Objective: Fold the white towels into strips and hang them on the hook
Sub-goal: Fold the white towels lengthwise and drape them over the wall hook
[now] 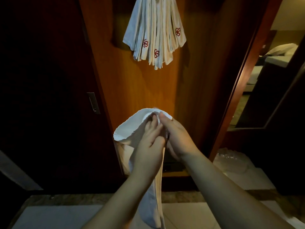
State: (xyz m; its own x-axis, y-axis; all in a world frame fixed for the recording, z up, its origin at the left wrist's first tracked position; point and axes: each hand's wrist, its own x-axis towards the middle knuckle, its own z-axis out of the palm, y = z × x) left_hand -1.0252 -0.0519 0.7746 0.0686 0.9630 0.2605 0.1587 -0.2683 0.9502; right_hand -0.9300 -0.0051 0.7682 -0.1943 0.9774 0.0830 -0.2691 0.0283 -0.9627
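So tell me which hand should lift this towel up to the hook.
Probably the right hand: it pinches the towel at its folded top, directly beneath the hanging towels. The left hand grips lower down and could steady the dangling tail.

The scene was dim and warm-toned. Light fell brightest on the orange-brown wooden door panel [137, 90], while the dark door leaf [41, 96] at left sank into near-black shadow. Straight edges bowed toward the frame's sides from wide-angle distortion, and detail was soft overall.
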